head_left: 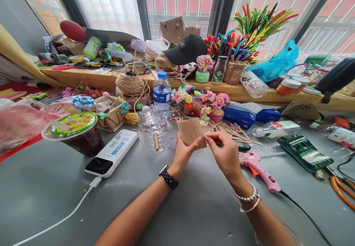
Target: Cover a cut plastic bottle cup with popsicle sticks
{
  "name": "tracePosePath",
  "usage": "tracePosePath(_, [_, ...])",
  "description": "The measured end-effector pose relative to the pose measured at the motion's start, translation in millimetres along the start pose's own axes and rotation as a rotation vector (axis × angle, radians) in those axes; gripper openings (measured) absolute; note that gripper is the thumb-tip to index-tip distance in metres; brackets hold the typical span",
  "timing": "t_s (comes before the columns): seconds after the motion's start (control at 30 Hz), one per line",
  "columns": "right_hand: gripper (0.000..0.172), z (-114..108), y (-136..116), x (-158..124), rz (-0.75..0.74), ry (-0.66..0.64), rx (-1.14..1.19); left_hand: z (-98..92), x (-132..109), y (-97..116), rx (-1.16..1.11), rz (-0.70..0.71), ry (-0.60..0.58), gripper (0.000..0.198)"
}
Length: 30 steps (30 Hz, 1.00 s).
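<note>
A panel of wooden craft sticks [190,130], laid side by side, is held up above the grey table. My left hand [184,151] grips it from below and the left, with the thumb across its front. At the panel's right edge my right hand [224,151] is closed in a pinch; whether the fingertips hold the edge stick or something small is hard to make out. Just right of that hand lies a pink glue gun [260,170] with a black cord. Behind the panel, loose craft sticks [235,131] are piled on the table.
A clear plastic bottle [144,127] lies left of my hands, near an upright water bottle [162,94]. Farther left are a white power bank [112,153] and a lidded drink cup [76,135]. Orange-handled scissors [342,190] lie far right. Crafts crowd the back ledge [199,91].
</note>
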State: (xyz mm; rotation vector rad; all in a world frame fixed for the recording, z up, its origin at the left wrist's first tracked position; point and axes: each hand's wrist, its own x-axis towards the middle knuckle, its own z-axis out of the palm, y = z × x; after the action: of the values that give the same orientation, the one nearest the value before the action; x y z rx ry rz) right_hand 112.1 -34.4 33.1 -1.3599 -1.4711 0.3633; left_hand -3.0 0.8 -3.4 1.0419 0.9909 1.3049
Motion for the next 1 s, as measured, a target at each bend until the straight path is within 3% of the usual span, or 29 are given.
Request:
tracePosePath(0.13, [0.014,-2.7,-1.8,1.6,-0.001,-0.012,0.018,0.3,0.6,1.5,-0.017,-0.004,-0.001,0.061])
tracePosePath(0.3, [0.017,-22.8,-8.1,11.5,-0.017,-0.174,0.018,-1.5,1.1,8.1,-0.042,-0.015,-0.145,0.064])
tracePosePath(0.5, [0.038,-48.7,-11.8,22.6,-0.231,-0.039,-0.25,-6.2,0.6,12.8,-0.016,-0.064,-0.385,0.068])
tracePosePath(0.6, [0.028,-50.6,-11.3,23.3,-0.287,-0.109,-0.294,-7.5,0.6,12.3,0.022,-0.119,-0.431,0.072])
tracePosePath(0.77, [0.024,-46.4,-6.5,22.7,-0.163,-0.124,-0.206,-8.2,3.5,10.9,0.043,-0.093,-0.434,0.069])
tracePosePath(1.0, [0.03,-35.9,10.8,22.4,0.074,0.045,-0.003,-5.3,3.0,4.6,-0.025,0.104,-0.367,0.097])
